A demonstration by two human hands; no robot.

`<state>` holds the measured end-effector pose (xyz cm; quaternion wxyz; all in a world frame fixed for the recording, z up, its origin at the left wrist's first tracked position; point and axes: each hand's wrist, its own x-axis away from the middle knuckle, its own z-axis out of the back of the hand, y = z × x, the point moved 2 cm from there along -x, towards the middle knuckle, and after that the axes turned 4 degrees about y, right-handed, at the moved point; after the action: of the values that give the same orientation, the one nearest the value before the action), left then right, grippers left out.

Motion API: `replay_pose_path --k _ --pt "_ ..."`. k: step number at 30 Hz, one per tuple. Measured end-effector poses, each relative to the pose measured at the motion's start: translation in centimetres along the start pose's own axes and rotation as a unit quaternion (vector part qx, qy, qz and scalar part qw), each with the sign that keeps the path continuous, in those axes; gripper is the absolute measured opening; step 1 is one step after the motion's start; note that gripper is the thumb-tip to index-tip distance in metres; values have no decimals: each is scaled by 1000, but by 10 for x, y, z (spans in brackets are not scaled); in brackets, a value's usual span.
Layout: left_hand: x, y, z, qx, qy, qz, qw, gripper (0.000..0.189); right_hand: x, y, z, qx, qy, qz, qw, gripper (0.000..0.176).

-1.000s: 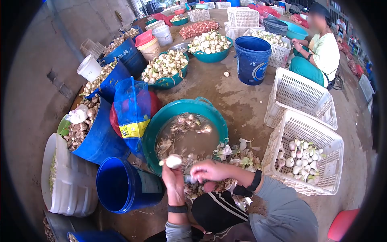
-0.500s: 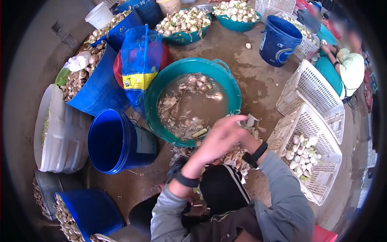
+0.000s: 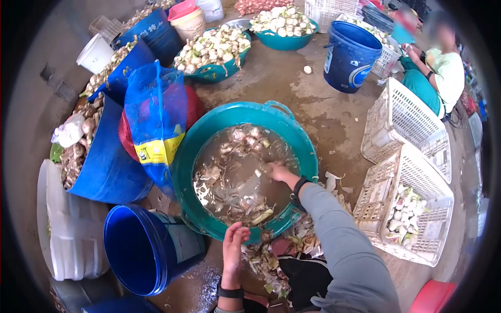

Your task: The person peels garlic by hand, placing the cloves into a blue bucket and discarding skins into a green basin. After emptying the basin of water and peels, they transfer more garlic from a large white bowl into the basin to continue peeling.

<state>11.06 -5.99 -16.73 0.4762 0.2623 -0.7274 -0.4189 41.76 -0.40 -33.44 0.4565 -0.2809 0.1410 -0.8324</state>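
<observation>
A green basin (image 3: 308, 151) of murky water stands in front of me, with brownish garlic bulbs (image 3: 244, 140) and loose skins in it. My right hand (image 3: 281, 172) reaches over the right side of the basin, its fingers down at the water. The fingertips are hidden, so whether they hold a bulb I cannot tell. Just by the basin's front rim, my left hand (image 3: 235, 244) is raised with bent, parted fingers and nothing in them. Garlic skins (image 3: 263, 263) lie heaped on the floor below the rim.
White crates (image 3: 376, 193) stand at the right, the nearer one holding peeled garlic (image 3: 406, 216). An empty blue bucket (image 3: 182, 240) is at the left, beside a blue mesh bag (image 3: 156, 112). Farther off are green tubs of garlic (image 3: 211, 52), another blue bucket (image 3: 349, 57) and a seated person (image 3: 446, 73).
My hands were together above the basin's front rim and have parted. The right has gone down into the basin; the left has moved left and closer to me. The view has shifted.
</observation>
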Motion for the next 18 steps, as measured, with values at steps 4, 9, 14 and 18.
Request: replay_pose_path --k 4,9,14,18 --pt "-21 8 -20 -176 -10 -141 974 40 100 -94 58 -429 -214 21 877 51" --pt "8 54 -50 -453 81 -347 817 71 184 -137 68 -466 -122 201 853 49" --pt "50 58 -42 -504 43 -435 745 70 207 -130 30 -415 -62 299 857 29" --pt "82 63 -46 -543 56 -423 723 69 246 -136 55 -348 -70 227 907 31"
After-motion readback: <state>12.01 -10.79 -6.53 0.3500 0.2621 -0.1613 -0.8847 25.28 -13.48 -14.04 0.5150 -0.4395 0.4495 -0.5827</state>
